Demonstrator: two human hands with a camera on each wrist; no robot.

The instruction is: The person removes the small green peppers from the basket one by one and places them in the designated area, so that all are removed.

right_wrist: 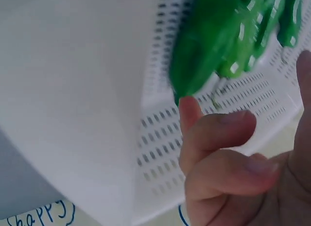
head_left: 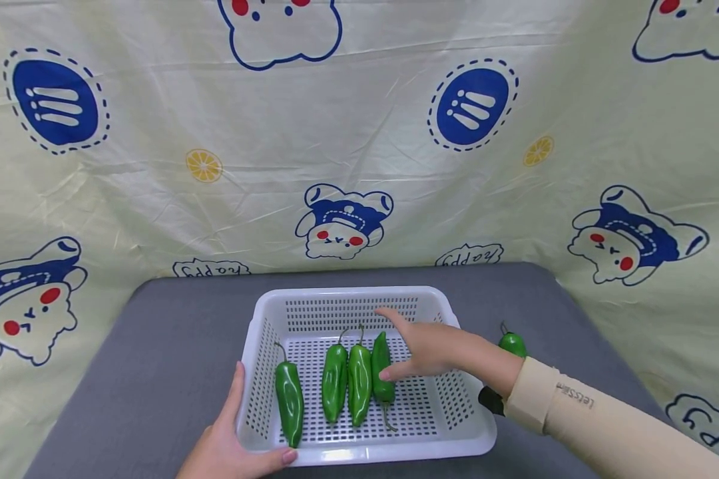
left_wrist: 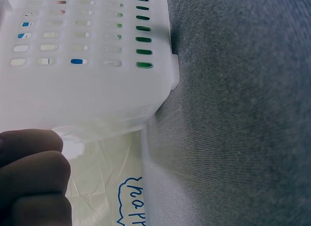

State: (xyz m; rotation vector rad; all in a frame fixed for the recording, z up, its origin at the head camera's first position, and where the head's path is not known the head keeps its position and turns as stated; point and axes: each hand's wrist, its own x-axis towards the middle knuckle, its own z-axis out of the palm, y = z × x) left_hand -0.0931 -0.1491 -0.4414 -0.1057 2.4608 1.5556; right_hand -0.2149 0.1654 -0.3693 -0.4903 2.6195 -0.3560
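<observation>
Gripping the basket (head_left: 365, 455), lower centre, with our left hand (head_left: 223, 442), we're hovering our right hand (head_left: 428, 346), fingers apart, over peppers (head_left: 359, 382).

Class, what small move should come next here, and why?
Probably move the right hand toward the pepper on the table: the hand appears to hold nothing, and four peppers lie in the basket while that one lies outside.

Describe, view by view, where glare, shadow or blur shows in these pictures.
Head view: fairly even light, small bright glints on the glossy green peppers; left wrist view: the left hand looks dark and shadowed against the pale basket; right wrist view: the nearest pepper looks soft and blurred, while those beyond it carry white highlights.
</observation>
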